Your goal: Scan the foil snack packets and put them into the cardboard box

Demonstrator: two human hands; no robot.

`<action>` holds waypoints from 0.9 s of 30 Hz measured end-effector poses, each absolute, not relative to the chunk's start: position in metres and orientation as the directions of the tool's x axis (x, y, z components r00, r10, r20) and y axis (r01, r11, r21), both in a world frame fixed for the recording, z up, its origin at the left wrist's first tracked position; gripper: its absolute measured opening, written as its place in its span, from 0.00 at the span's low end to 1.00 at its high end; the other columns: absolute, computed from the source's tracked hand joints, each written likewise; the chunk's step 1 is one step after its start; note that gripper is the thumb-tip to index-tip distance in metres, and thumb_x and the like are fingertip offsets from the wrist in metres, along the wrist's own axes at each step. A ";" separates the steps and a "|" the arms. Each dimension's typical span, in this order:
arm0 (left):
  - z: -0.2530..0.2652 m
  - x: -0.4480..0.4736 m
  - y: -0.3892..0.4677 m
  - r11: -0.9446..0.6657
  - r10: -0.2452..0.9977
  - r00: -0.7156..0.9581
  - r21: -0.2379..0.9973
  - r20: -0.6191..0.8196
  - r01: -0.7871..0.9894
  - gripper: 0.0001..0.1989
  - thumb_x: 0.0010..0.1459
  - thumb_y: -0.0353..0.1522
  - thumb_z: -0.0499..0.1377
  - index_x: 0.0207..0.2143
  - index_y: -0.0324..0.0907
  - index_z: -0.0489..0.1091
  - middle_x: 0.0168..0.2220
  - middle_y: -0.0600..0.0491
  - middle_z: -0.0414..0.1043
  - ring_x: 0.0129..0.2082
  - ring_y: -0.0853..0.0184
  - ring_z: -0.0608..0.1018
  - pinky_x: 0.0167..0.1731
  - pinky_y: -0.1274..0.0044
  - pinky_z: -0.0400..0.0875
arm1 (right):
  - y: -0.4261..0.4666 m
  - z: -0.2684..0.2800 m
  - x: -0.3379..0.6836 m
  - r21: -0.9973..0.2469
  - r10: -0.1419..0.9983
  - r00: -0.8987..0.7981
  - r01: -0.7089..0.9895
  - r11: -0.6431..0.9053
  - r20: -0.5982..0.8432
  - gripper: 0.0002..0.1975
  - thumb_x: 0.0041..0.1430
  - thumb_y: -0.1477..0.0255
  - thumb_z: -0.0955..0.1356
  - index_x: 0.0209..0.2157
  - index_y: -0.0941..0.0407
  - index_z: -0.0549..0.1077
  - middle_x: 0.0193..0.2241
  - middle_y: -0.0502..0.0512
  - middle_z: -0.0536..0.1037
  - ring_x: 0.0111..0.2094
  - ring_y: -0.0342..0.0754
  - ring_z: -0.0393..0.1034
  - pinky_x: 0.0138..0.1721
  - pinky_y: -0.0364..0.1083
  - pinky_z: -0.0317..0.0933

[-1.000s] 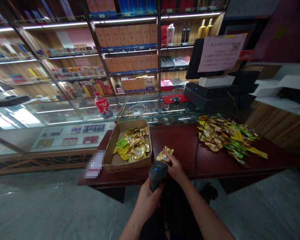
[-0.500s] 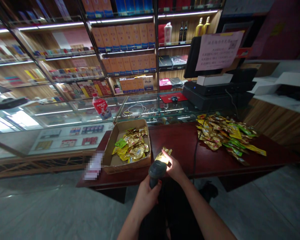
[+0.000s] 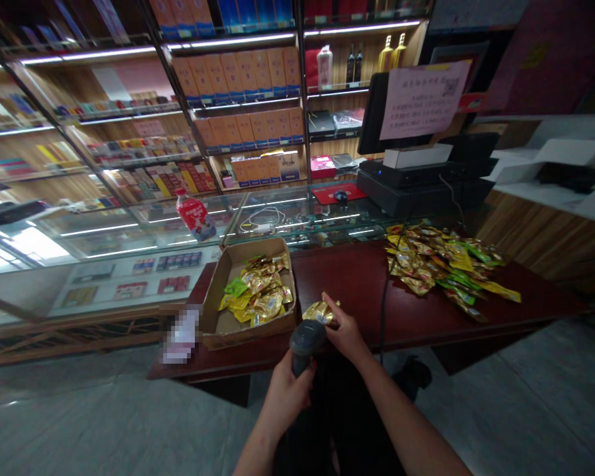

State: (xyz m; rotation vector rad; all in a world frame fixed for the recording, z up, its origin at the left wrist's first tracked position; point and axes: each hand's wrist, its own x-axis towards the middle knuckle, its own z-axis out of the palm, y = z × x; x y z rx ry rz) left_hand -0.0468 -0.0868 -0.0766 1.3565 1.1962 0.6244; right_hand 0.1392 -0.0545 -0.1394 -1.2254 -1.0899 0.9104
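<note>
My left hand is wrapped round the handle of a dark barcode scanner, its head pointing away from me over the table edge. Just beyond the scanner, my right hand grips a gold snack packet by its right end. To the left stands a shallow cardboard box with several gold, yellow and green packets in it. A larger pile of similar packets lies on the right part of the dark red table.
Behind the table runs a glass display counter with a red-labelled bottle, a mouse and a monitor. A black cable hangs over the table's front edge. A blurred paper lies at the left corner.
The bright light on the packet in my right hand is gone, and the packet appears flatter and slightly further left. The whole view has shifted slightly. Both hands keep their grip.
</note>
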 end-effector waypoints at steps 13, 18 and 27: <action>-0.080 -0.061 -0.103 0.239 0.901 0.311 0.944 -0.303 0.227 0.13 0.54 0.39 0.60 0.37 0.41 0.65 0.17 0.64 0.63 0.11 0.74 0.65 0.11 0.82 0.60 | -0.037 -0.126 0.150 -0.938 0.837 0.527 -0.197 0.286 0.144 0.25 0.50 0.62 0.76 0.48 0.53 0.73 0.43 0.57 0.82 0.38 0.50 0.79 0.40 0.48 0.74; -0.073 -0.071 -0.112 0.291 0.897 0.289 0.940 -0.333 0.180 0.12 0.54 0.37 0.60 0.37 0.41 0.65 0.16 0.64 0.62 0.11 0.75 0.64 0.10 0.83 0.59 | 0.021 -0.051 0.117 -0.927 0.888 0.308 -0.045 0.372 0.341 0.26 0.58 0.62 0.72 0.56 0.53 0.69 0.46 0.55 0.80 0.37 0.46 0.77 0.36 0.44 0.72; -0.065 -0.077 -0.122 0.322 0.904 0.251 0.938 -0.345 0.130 0.11 0.54 0.34 0.61 0.39 0.41 0.66 0.18 0.64 0.63 0.11 0.76 0.63 0.10 0.84 0.59 | 0.035 -0.034 0.152 -0.875 0.873 0.327 0.442 0.198 0.363 0.34 0.61 0.65 0.66 0.66 0.63 0.59 0.49 0.67 0.78 0.44 0.54 0.76 0.47 0.54 0.68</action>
